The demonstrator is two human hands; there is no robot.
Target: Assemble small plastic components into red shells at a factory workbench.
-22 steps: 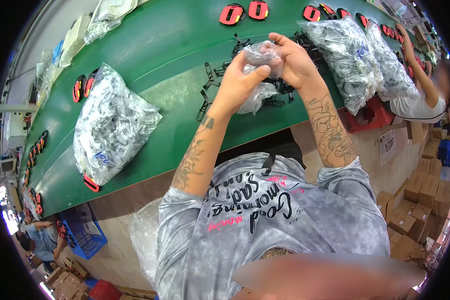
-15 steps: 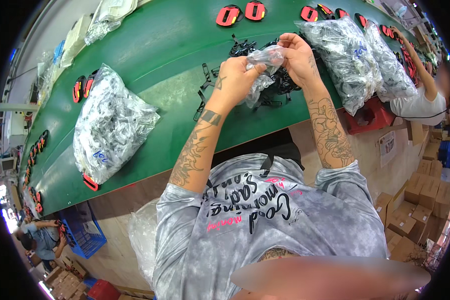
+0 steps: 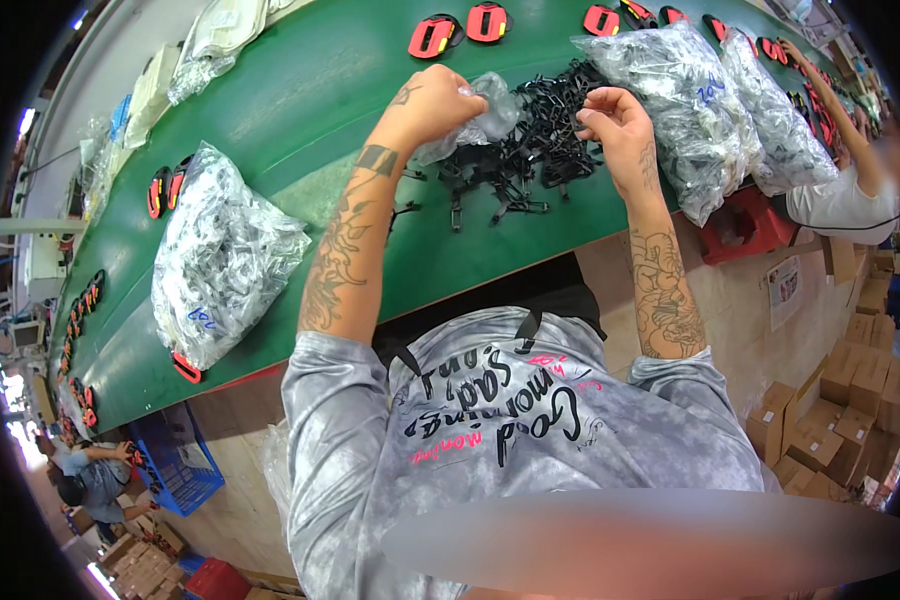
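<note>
My left hand [image 3: 435, 105] is closed on a crumpled clear plastic bag [image 3: 497, 108] above the green table. Beneath and to the right of the bag lies a pile of small black frame-shaped plastic parts [image 3: 545, 140]. My right hand [image 3: 618, 135] hovers at the right side of the pile, apart from the bag. Its fingers are curled toward the thumb. Whatever they may pinch is too small to make out.
Full clear bags stand on the green table [image 3: 355, 85]: one bag [image 3: 225, 260] at left, another bag [image 3: 685, 110] at right with a further one beside it. Red-and-black parts [image 3: 435, 36] line the far side. A co-worker's arm [image 3: 835, 110] reaches in at far right.
My hands have moved apart. The left has pulled the plastic bag leftward off the pile, and the right has let go of the bag. More of the black parts now show.
</note>
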